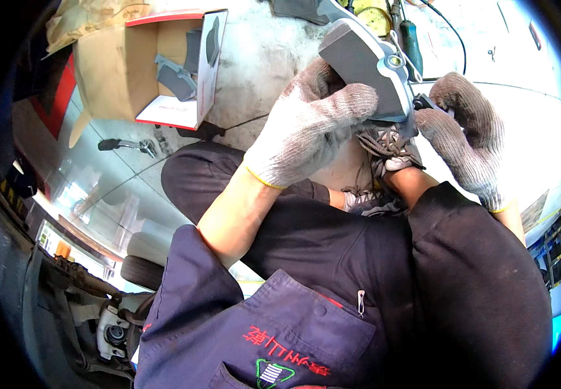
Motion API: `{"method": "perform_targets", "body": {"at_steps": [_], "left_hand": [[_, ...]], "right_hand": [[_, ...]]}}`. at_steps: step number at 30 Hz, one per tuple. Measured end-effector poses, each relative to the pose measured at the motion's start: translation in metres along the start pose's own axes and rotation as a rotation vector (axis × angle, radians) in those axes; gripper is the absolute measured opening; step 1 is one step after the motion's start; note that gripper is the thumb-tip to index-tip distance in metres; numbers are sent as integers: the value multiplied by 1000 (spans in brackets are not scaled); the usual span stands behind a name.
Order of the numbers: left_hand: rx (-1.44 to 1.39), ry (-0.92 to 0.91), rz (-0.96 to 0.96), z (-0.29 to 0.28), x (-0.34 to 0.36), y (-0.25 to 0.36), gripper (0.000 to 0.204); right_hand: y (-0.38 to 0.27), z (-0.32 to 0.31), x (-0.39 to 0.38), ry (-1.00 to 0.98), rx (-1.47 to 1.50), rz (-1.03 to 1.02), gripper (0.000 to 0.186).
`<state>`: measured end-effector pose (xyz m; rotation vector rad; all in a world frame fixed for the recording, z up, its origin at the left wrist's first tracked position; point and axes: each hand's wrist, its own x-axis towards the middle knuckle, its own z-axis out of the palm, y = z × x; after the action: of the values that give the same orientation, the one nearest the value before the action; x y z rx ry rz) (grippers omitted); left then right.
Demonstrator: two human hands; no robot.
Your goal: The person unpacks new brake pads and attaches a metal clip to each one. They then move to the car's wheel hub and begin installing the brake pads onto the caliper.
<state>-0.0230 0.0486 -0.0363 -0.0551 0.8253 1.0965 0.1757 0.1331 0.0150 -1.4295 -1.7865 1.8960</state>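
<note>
Gripping a grey brake pad (365, 68) upper centre of frame, my gloved left hand (306, 129) clamps its near edge to steady it. My right hand (465, 133) curls around a small dark part (423, 102) against the pad's right side. Open carton of spare pads (164, 71) sits upper left, within reach.

Down on the grey concrete floor (261, 58), the open cardboard box (118, 71) sits as our landmark, grey brake pads tucked inside it. Just below the box, a small dark-handled metal tool (125, 144) lies on the floor. Well off to the box's right, past bare stained concrete, a green-handled screwdriver (412, 40) rests among dark cables, next to a yellowish lump too blurred to identify.
</note>
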Motion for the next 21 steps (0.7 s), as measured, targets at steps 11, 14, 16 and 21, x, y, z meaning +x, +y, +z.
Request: {"method": "perform_targets", "body": {"at_steps": [11, 14, 16, 21], "left_hand": [[-61, 40, -31, -9, 4, 2, 44], [-9, 52, -43, -9, 3, 6, 48], [-25, 9, -35, -4, 2, 12, 48], [71, 78, -13, -2, 5, 9, 39]], "right_hand": [[0, -1, 1, -31, 79, 12, 28], [8, -1, 0, -106, 225, 67, 39], [9, 5, -3, -29, 232, 82, 38], [4, -16, 7, -157, 409, 239, 39]]}}
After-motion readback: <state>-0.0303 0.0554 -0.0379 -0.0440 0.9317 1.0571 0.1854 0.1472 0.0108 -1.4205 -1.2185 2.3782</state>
